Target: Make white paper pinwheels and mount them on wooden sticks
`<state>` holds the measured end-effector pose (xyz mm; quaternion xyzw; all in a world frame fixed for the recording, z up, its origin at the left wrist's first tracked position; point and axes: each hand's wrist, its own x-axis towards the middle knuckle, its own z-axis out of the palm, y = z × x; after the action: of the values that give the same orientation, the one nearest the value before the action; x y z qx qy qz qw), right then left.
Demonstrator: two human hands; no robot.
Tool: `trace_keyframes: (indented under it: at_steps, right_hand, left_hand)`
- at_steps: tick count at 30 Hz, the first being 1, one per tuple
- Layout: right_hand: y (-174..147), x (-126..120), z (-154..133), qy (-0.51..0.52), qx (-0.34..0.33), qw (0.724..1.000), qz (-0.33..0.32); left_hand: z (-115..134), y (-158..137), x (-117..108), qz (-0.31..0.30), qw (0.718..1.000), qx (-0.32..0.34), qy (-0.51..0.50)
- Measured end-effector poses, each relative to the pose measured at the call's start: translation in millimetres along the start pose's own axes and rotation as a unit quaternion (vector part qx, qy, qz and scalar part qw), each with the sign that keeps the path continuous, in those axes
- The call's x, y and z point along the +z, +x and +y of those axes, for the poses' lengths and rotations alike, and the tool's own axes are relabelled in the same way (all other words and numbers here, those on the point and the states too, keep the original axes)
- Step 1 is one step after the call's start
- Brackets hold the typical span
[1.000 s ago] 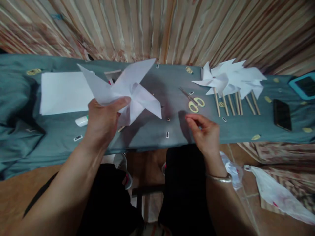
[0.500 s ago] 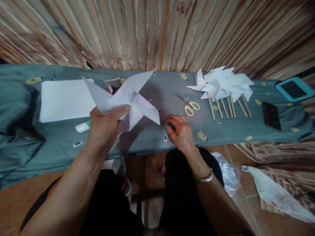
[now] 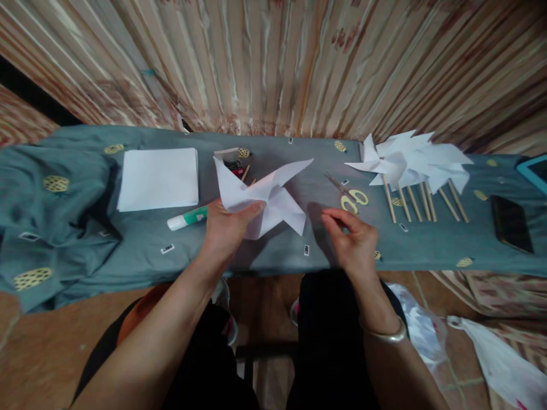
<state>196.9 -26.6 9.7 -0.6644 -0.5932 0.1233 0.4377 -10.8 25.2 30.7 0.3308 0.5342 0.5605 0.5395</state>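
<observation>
A white paper pinwheel (image 3: 273,202) is pinched at its middle by my left hand (image 3: 228,228), the thumb lying across the folded centre. My right hand (image 3: 352,236) is raised just right of the pinwheel, thumb and forefinger pressed together; whatever is between the tips is too small to make out. Yellow-handled scissors (image 3: 348,196) lie on the cloth just beyond that hand. A glue stick (image 3: 187,218) with a green label rests left of my left hand. Behind the pinwheel is a small open box (image 3: 233,162), with wooden stick ends near it.
A stack of white paper (image 3: 158,179) lies at the left. Several finished pinwheels (image 3: 421,159) on wooden sticks overlap at the right, beside a black phone (image 3: 510,223) and a blue-framed device (image 3: 534,172). The grey-green cloth (image 3: 141,250) bunches up at the far left.
My right hand has lifted off the cloth, its fingers now pinched together. The pinwheel in my left hand is lower and tipped differently. The whole view has swung leftward.
</observation>
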Motion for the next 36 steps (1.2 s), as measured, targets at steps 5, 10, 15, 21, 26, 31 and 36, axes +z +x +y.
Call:
trace_keyframes:
  at_steps: [5, 10, 15, 21, 26, 31, 36]
  right_hand:
    - [-19.9, -15.5, -49.5, 0.162, 0.044, 0.985, 0.026]
    - [-29.2, -4.6, -68.2, 0.183, -0.005, 0.983, -0.023]
    - [-24.3, -4.3, -60.9, 0.059, -0.078, 0.995, -0.015]
    - [-19.5, -6.0, -56.9, -0.011, -0.101, 0.995, 0.015]
    - [-15.1, -0.9, -42.9, 0.044, -0.064, 0.997, -0.023]
    - [-13.3, -1.5, -35.3, 0.044, -0.051, 0.997, -0.045]
    - [-12.9, -1.9, -33.0, 0.065, -0.046, 0.996, -0.042]
  left_hand:
    - [-0.1, -6.2, 6.7, -0.019, 0.999, 0.017, 0.040]
    - [-0.1, -14.7, 17.3, -0.075, 0.995, 0.025, 0.056]
    - [-1.4, -18.6, 24.2, -0.110, 0.991, 0.039, 0.071]
    - [-0.2, -20.5, 31.5, -0.112, 0.990, 0.017, 0.082]
    - [-0.5, -24.5, 34.8, -0.109, 0.991, 0.010, 0.080]
    - [-3.6, -26.2, 38.3, -0.100, 0.990, 0.009, 0.101]
    - [-6.8, -26.4, 39.4, -0.109, 0.990, 0.016, 0.092]
